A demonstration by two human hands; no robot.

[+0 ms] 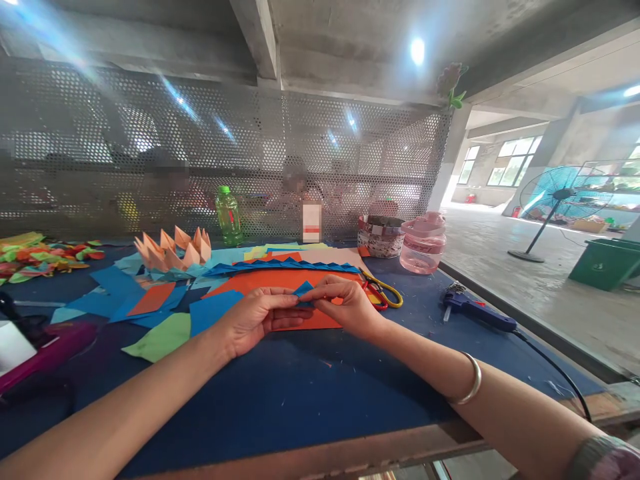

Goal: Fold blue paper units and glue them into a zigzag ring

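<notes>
My left hand (pixel 255 320) and my right hand (pixel 345 305) meet over the blue table (pixel 300 393), both pinching a small folded blue paper piece (pixel 303 290). Under them lies an orange paper sheet (pixel 280 283). Just beyond it runs a row of folded blue paper triangles (pixel 283 266). My right wrist wears a silver bangle (pixel 470 381).
Scissors with yellow handles (pixel 383 290) lie right of my hands. A blue glue gun (pixel 475 311) with a cord lies further right. Blue, green and orange paper scraps (pixel 160 313), peach folded crowns (pixel 175 248), a green bottle (pixel 229 215), a pink jar (pixel 424 243) and a mesh screen (pixel 225 153) stand behind.
</notes>
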